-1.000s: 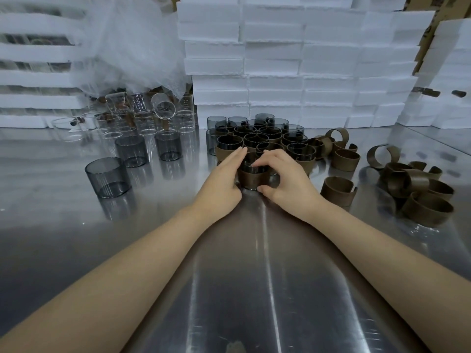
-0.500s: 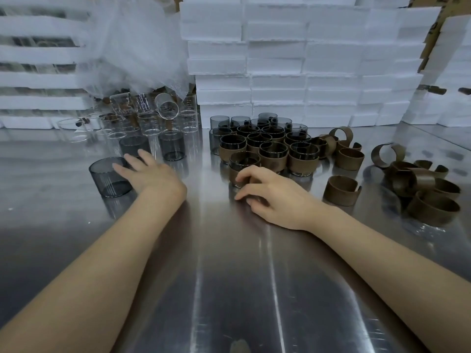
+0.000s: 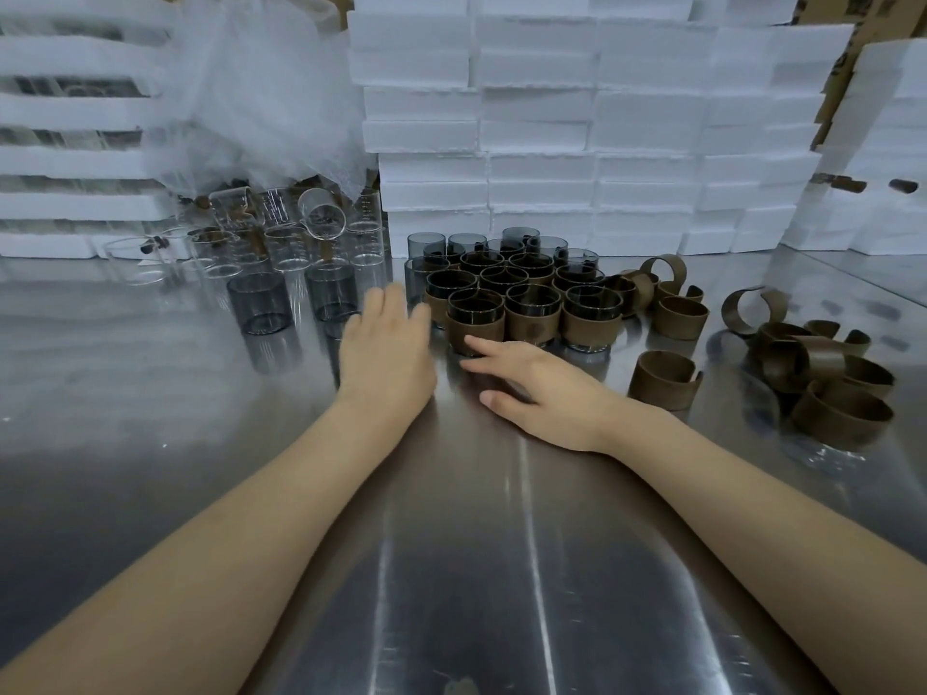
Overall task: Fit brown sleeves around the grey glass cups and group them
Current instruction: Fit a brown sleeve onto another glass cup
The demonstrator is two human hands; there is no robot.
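**Entry: left hand returned from the bare cups, next cup apparently in transit**

*Change recorded.* Half a second ago the left hand point(image 3: 386, 353) was laid on the nearest bare cup, far out to the left on the steel table point(image 3: 501, 569). It is now found, motion-blurred, just left of the sleeved group point(image 3: 531, 293). That cup is no longer seen at its former spot. Two bare grey cups point(image 3: 258, 303) are left standing behind it. A glassy edge is made out at the hand's left side, so the cup is judged to be travelling inward with the hand, though this is not confirmed.

*Meaning for the task.* One sleeving cycle is taken as closed, the front sleeved cup point(image 3: 475, 318) being set against the group. A fresh cycle is judged begun. A loose sleeve point(image 3: 662, 378) is at hand just right of the right hand point(image 3: 542, 388), and a pile of sleeves point(image 3: 822, 373) lies further right.

*Pose, left.* The back is turned uppermost and the fingers are directed away. The grip cannot be told, as the fingers are hidden and blurred.

*Pose, right.* The palm is held down, low over the table, with the fingers straight and spread. Nothing is held. The forefinger tip is placed at the base of the front sleeved cup, and contact cannot be judged.
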